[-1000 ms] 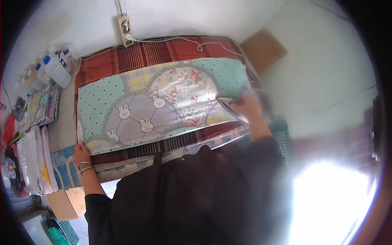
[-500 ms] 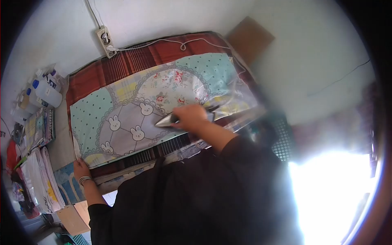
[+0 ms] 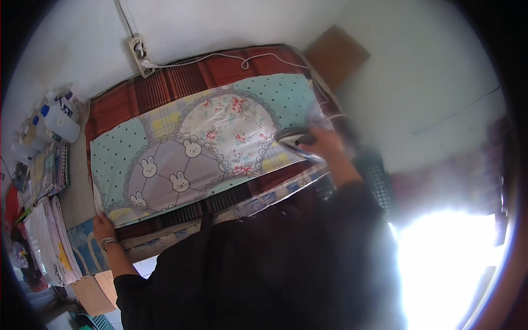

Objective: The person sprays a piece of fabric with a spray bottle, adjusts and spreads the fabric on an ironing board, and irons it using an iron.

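Observation:
A patterned cloth (image 3: 179,148) with rabbits, flowers and dotted mint areas lies spread on a red striped cover (image 3: 192,77). My right hand (image 3: 325,144) is closed round the handle of an iron (image 3: 294,137), which is over the cloth's right part near its front edge. Bracelets circle the wrist of my left hand (image 3: 103,228), whose fingers pinch the front left corner of the cloth. The iron's cord (image 3: 245,59) runs along the back of the cover to a wall socket strip (image 3: 139,52).
White bottles (image 3: 60,122) with blue caps stand at the back left. Folded cloths (image 3: 49,170) and a stack of white fabric (image 3: 49,239) are at the left edge. A green perforated basket (image 3: 374,181) is beyond the right edge, and a brown board (image 3: 336,58) is at the back right.
My right hand first swept the iron leftward over the cloth, then back to the right side. The left hand stays at the corner. The view has shifted slightly.

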A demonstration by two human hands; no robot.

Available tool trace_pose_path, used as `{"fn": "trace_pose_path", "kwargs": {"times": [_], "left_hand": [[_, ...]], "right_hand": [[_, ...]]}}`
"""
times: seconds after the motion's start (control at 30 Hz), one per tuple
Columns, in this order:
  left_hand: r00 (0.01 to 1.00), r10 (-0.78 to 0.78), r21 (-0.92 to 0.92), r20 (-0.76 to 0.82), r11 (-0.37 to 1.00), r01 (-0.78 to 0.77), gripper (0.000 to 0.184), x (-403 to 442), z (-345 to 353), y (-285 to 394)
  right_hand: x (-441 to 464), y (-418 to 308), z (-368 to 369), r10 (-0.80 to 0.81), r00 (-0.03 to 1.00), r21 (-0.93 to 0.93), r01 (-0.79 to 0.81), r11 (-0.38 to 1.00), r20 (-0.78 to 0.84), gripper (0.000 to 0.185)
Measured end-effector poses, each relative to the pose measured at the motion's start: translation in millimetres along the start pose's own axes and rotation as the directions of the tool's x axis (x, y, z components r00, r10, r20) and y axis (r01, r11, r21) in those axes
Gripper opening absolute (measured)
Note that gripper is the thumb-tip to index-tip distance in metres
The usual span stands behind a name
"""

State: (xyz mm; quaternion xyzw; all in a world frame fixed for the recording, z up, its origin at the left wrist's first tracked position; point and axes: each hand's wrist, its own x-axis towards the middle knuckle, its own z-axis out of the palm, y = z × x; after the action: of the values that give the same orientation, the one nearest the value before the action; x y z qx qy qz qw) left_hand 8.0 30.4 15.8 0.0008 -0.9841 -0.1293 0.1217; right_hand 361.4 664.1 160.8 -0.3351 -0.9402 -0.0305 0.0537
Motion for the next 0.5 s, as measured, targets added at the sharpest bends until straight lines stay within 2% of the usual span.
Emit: {"fn": "trace_pose_path", "kwargs": {"times": [0.03,0.07,0.13,0.17,0.2,0.27,0.3,0.33,0.37,0.4,0.47,0.5], "left_hand": [[1.000,-0.003,0.008,0.008,1.000,0.003,0.040,0,-3,2],[1.000,-0.005,0.018,0.018,1.000,0.004,0.041,-1,-4,3],[0.999,-0.008,0.016,0.031,1.000,0.008,0.041,1,-1,1],[0.999,-0.022,0.015,0.039,1.000,0.021,0.042,2,-1,0],[0.999,-0.016,0.017,0.039,1.000,0.015,0.042,1,-2,2],[0.999,-0.031,0.093,0.030,0.995,0.028,0.042,1,-5,9],[0.999,-0.032,0.090,0.024,0.996,0.029,0.042,3,-7,10],[0.997,-0.053,0.175,0.062,0.984,0.042,0.041,5,-10,12],[0.992,-0.080,0.260,0.098,0.964,0.052,0.041,7,-10,14],[0.992,-0.085,0.259,0.093,0.964,0.059,0.041,6,-18,23],[0.955,-0.207,0.447,0.212,0.890,0.094,0.038,4,-42,50],[0.956,-0.199,0.455,0.216,0.887,0.082,0.038,3,-43,55]], "right_hand": [[-1,1,2,-0.099,0.995,-0.076,0.101,0.992,0.024,0.047],[0,4,5,-0.094,0.995,-0.076,0.095,0.992,0.023,0.047],[1,9,13,0.006,0.997,0.020,-0.005,1.000,-0.072,0.046],[6,7,4,0.079,0.995,0.053,-0.075,0.996,-0.069,0.045],[10,16,6,0.085,0.994,0.056,-0.081,0.995,-0.067,0.045],[22,32,11,0.009,0.992,0.083,0.002,0.997,-0.128,0.044],[22,37,12,-0.027,0.994,0.042,0.031,0.999,-0.103,0.042],[20,39,10,-0.030,0.993,0.043,0.034,0.998,-0.110,0.042],[16,41,7,-0.185,0.983,0.034,0.185,0.982,0.016,0.041],[14,43,4,-0.334,0.931,0.043,0.332,0.942,0.145,0.041],[8,45,-1,-0.381,0.910,0.062,0.376,0.924,0.163,0.043],[4,48,0,-0.419,0.890,0.079,0.411,0.908,0.180,0.044]]}}
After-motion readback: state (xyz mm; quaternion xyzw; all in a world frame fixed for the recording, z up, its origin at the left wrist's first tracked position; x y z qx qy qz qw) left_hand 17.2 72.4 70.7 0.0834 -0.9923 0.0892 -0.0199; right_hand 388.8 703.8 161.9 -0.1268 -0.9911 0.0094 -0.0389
